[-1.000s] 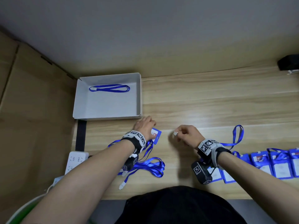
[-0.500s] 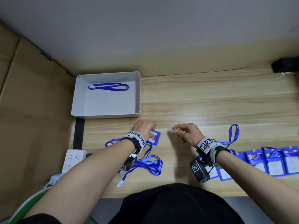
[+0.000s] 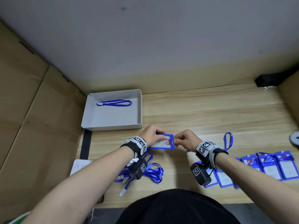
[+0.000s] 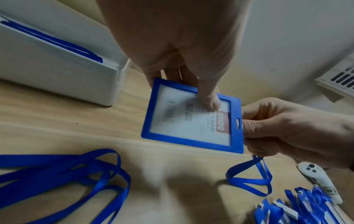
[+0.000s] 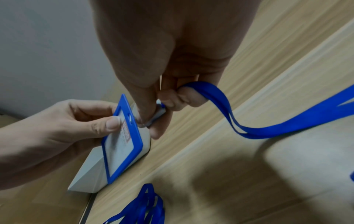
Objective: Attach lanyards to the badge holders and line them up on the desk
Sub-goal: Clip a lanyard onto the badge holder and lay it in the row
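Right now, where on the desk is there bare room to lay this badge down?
Bare wood lies right of the white box, behind both hands, and between the loose lanyards and the finished row. Those two piles are the crowded spots.

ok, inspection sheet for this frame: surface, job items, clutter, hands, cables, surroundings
Surface: wooden desk, lit, some shadow near the hands.
Job's things: blue badge holder held above the desk; lanyard at its slot end, not yet seen attached; loose lanyards; finished row; white box with one lanyard inside.
Clutter: white controller.
Grippers: left hand grips the holder; right hand pinches the lanyard clip.
Cables: power strip.
Surroundings: cardboard, wall.
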{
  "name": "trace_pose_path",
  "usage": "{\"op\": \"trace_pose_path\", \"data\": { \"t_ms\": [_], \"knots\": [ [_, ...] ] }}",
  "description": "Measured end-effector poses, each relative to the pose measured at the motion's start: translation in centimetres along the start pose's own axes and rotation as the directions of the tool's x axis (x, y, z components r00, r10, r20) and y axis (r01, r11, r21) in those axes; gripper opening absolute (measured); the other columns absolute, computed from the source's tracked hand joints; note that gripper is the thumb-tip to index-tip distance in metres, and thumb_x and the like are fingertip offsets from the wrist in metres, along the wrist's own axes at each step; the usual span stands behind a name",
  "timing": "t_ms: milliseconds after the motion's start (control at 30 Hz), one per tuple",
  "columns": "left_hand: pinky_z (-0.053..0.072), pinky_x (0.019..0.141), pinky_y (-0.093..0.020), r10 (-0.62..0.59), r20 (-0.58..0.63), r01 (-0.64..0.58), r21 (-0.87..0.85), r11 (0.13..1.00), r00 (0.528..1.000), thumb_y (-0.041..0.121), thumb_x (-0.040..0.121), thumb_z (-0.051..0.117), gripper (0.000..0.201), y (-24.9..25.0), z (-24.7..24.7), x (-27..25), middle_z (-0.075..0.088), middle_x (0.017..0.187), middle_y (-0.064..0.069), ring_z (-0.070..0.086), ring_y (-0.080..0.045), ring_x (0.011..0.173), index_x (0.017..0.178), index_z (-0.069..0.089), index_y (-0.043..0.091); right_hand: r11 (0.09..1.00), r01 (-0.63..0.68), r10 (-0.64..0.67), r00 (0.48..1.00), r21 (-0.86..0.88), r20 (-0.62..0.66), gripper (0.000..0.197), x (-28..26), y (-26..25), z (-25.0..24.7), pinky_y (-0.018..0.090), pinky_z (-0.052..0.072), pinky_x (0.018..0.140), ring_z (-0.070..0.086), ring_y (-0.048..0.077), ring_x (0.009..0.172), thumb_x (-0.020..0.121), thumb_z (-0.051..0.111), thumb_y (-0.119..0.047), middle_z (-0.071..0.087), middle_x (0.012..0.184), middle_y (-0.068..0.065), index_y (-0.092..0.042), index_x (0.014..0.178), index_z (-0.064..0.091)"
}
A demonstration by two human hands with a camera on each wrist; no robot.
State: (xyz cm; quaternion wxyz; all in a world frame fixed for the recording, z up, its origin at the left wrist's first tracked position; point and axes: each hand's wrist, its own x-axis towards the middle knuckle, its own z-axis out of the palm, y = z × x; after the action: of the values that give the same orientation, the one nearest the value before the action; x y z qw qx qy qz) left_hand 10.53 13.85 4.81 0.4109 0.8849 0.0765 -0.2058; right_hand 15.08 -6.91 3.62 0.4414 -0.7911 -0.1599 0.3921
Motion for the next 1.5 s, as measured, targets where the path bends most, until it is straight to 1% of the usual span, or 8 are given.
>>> {"op": "trace_pose_path", "data": {
  "t_ms": [100, 267, 400, 533, 767, 1067, 1333, 1500],
  "knots": [
    [0.037, 0.055, -0.007, 0.016, -0.001, -0.016, 0.058, 0.998, 1.0, 0.028, 0.085, 0.073, 0.013, 0.7, -0.2, -0.5, 0.074, 0.085, 0.004, 0.059, -0.003, 0.069, 0.093, 0.077, 0.019, 0.998, 0.055, -0.054, 0.998, -0.031, 0.031, 0.021, -0.7, -0.2, -0.1, 0.009, 0.034, 0.05, 0.047, -0.002, 0.042, 0.09, 0.064, -0.003, 0.06, 0.049, -0.012, -0.001, 0.07, 0.072],
    [0.051, 0.072, -0.026, -0.011, -0.018, 0.014, 0.167, 0.986, 1.0, 0.041, 0.079, 0.073, 0.017, 1.6, -0.2, -1.0, 0.074, 0.083, 0.013, 0.067, -0.009, 0.081, 0.091, 0.076, 0.03, 0.995, 0.062, -0.06, 0.998, -0.078, 0.03, 0.025, -0.4, 0.9, -0.1, 0.028, 0.042, 0.069, 0.054, 0.005, 0.06, 0.085, 0.069, -0.013, 0.069, 0.063, -0.001, -0.015, 0.061, 0.073],
    [0.045, 0.07, -0.024, 0.003, -0.043, 0.009, 0.288, 0.957, 0.999, 0.041, 0.081, 0.073, 0.02, 2.7, -0.6, -1.1, 0.075, 0.09, 0.01, 0.064, -0.009, 0.082, 0.098, 0.077, 0.032, 0.995, 0.064, -0.066, 0.998, -0.082, -0.021, 0.029, -0.9, 0.7, -0.3, 0.026, 0.042, 0.067, 0.055, 0.003, 0.059, 0.086, 0.071, -0.017, 0.07, 0.062, -0.008, -0.018, 0.057, 0.072],
    [0.048, 0.072, -0.025, 0.012, -0.01, -0.008, 0.356, 0.935, 1.0, 0.043, 0.081, 0.072, 0.02, 3.5, -0.8, -1.1, 0.074, 0.092, 0.01, 0.065, -0.012, 0.086, 0.099, 0.076, 0.034, 0.999, 0.033, -0.035, 0.999, -0.038, -0.034, 0.033, -1.5, 1.3, -0.5, 0.031, 0.047, 0.071, 0.06, 0.011, 0.067, 0.087, 0.071, -0.022, 0.074, 0.073, 0.003, -0.022, 0.055, 0.072],
    [0.055, 0.077, -0.034, 0.005, -0.064, 0.023, 0.419, 0.908, 0.998, 0.043, 0.083, 0.069, 0.017, 4.4, -0.4, -0.4, 0.073, 0.087, 0.009, 0.066, -0.016, 0.086, 0.096, 0.075, 0.034, 0.999, 0.033, -0.035, 0.997, 0.026, 0.072, 0.012, -2.2, 0.1, -1.2, 0.014, 0.037, 0.047, 0.045, 0.002, 0.049, 0.087, 0.066, -0.005, 0.057, 0.057, -0.012, -0.013, 0.093, 0.072],
    [0.053, 0.083, -0.035, -0.031, -0.151, 0.086, 0.376, 0.923, 0.988, 0.038, 0.084, 0.068, 0.018, 5.2, -1.3, 2.1, 0.074, 0.098, 0.007, 0.064, -0.018, 0.093, 0.1, 0.075, 0.031, 0.993, 0.061, -0.048, 0.991, 0.101, -0.127, 0.029, 1.1, 0.3, -1.9, 0.027, 0.042, 0.055, 0.047, 0.015, 0.054, 0.093, 0.057, -0.008, 0.064, 0.063, 0.001, -0.008, 0.066, 0.068],
    [0.045, 0.075, -0.023, -0.099, -0.134, 0.116, 0.127, 0.985, 0.986, 0.023, 0.083, 0.07, 0.014, 3.8, -2.9, 5.6, 0.071, 0.093, 0.005, 0.064, -0.015, 0.09, 0.096, 0.075, 0.022, 0.988, 0.075, -0.063, 0.994, 0.138, -0.09, 0.032, 5.2, -0.5, -4.1, 0.016, 0.037, 0.058, 0.045, 0.001, 0.051, 0.094, 0.059, -0.004, 0.061, 0.057, -0.005, -0.004, 0.063, 0.068],
    [0.038, 0.101, -0.025, -0.083, -0.236, 0.122, 0.154, 0.981, 0.968, 0.01, 0.087, 0.06, 0.036, 2.6, -4.9, 8.8, 0.063, 0.125, -0.006, 0.055, -0.022, 0.117, 0.122, 0.066, 0.011, 0.989, 0.028, -0.01, 0.992, 0.145, -0.125, 0.04, 10.8, -0.8, -6.4, 0.019, 0.039, 0.062, 0.049, 0.004, 0.055, 0.094, 0.059, -0.006, 0.062, 0.058, -0.004, -0.017, 0.056, 0.065]
  ]
}}
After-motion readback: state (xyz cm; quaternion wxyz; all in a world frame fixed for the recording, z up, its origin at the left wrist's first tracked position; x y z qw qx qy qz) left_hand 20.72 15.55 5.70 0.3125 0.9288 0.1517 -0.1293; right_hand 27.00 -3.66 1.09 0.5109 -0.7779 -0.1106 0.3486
